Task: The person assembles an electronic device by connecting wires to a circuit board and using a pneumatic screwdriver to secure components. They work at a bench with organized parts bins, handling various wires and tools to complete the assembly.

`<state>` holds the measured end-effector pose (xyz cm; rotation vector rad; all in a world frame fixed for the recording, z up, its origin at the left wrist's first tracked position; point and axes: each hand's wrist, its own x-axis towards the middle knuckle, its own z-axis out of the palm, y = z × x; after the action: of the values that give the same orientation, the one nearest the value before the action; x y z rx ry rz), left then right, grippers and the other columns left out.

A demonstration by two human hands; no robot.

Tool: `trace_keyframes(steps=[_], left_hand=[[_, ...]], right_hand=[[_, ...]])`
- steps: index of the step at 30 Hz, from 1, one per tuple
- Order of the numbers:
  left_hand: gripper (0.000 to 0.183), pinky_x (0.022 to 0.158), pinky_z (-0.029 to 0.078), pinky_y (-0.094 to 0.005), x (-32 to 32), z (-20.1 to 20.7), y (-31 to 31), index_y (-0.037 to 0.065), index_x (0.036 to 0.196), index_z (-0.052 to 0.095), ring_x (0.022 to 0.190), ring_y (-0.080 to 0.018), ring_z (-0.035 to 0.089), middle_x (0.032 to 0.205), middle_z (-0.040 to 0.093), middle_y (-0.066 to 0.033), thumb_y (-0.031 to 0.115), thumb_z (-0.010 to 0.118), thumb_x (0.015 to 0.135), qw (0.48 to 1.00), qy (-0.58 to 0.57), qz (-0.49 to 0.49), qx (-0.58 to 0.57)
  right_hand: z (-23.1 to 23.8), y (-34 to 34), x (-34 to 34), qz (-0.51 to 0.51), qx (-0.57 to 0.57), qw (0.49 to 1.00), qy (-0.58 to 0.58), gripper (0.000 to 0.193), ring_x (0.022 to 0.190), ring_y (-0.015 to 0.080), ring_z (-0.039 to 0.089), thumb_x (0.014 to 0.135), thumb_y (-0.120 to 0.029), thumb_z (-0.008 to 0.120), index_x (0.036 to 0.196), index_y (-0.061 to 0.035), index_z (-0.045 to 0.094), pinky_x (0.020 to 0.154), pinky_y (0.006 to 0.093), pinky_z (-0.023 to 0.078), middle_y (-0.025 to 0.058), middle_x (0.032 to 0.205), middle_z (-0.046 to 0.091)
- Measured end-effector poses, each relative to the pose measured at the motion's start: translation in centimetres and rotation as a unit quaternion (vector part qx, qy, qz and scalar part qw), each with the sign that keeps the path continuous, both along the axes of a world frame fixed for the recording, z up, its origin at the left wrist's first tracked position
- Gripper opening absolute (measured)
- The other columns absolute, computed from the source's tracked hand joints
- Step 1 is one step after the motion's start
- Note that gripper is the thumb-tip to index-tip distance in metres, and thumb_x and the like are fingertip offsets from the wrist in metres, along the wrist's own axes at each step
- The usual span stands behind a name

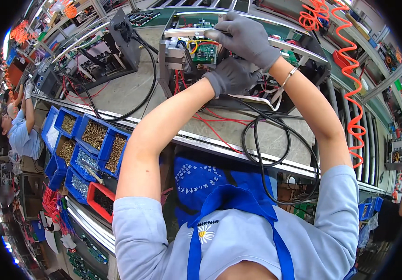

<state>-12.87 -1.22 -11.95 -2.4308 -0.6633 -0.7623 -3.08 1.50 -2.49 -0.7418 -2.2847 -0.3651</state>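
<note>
An open chassis (299,50) stands on the bench (126,95). Right hand (251,39): fingers bent at its top rail. Left hand (233,78): curled inside; neither grip can be determined. Obstructions: looped black cable (289,140). Left: second chassis (127,45), blue screw bins (102,156).

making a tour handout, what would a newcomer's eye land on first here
Probably the long orange coiled hose hanging at right. Next, blue bins of small metal parts at left. Then the gloved left hand and right hand at the open machine, top center.
</note>
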Motion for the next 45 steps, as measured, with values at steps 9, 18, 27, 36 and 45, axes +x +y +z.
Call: trace_keyframes(steps=[9,18,27,36,45], left_hand=[[0.038,0.045,0.046,-0.0429,-0.8,-1.5,-2.2,0.020,0.117,0.059,0.052,-0.0265,0.062,0.057,0.058,-0.0037,0.040,0.058,0.085,0.978,0.146,0.075,-0.129],[0.032,0.057,0.050,-0.0497,0.4,1.1,-2.6,0.017,0.100,0.062,0.061,-0.0329,0.066,0.063,0.062,-0.0094,0.042,0.060,0.081,0.938,0.218,0.122,-0.240],[0.049,0.109,0.032,-0.0482,-3.0,-0.9,-13.8,0.015,0.118,0.064,0.106,-0.0204,0.062,0.100,0.065,-0.0030,0.036,0.069,0.074,0.994,-0.094,0.061,0.010],[0.040,0.080,0.055,-0.0393,-29.2,-1.9,-25.3,0.016,0.124,0.061,0.090,-0.0304,0.068,0.105,0.067,-0.0169,0.008,0.058,0.085,0.779,-0.246,0.555,-0.156],[0.035,0.090,0.049,-0.0434,-38.3,-4.8,-24.5,0.017,0.109,0.071,0.102,-0.0331,0.065,0.108,0.068,-0.0147,0.014,0.062,0.074,0.585,0.073,0.691,-0.419]], right_hand=[[2.0,0.4,0.4,0.050,-0.217,0.975,-0.005,0.035,0.069,0.0174,0.059,0.088,-0.041,0.065,0.099,-0.0087,0.073,0.066,0.0332,0.047,0.0079,0.076,0.061],[1.7,1.8,1.0,0.137,-0.193,0.972,-0.011,0.042,0.087,0.0262,0.066,0.086,-0.042,0.063,0.107,-0.0063,0.071,0.078,0.0367,0.050,0.0137,0.096,0.070],[2.0,2.2,1.0,0.188,-0.162,0.967,-0.061,0.053,0.102,0.0255,0.062,0.086,-0.047,0.060,0.127,-0.0130,0.062,0.092,0.0363,0.046,0.0152,0.112,0.066],[1.9,2.8,0.4,0.271,-0.400,0.870,0.097,0.060,0.139,0.0217,0.035,0.103,-0.044,0.031,0.143,-0.0017,0.043,0.117,0.0347,0.019,0.0120,0.148,0.043],[1.2,6.6,1.8,0.235,-0.419,0.861,0.167,0.057,0.139,0.0224,0.035,0.104,-0.041,0.030,0.144,-0.0022,0.042,0.117,0.0356,0.020,0.0143,0.147,0.043]])
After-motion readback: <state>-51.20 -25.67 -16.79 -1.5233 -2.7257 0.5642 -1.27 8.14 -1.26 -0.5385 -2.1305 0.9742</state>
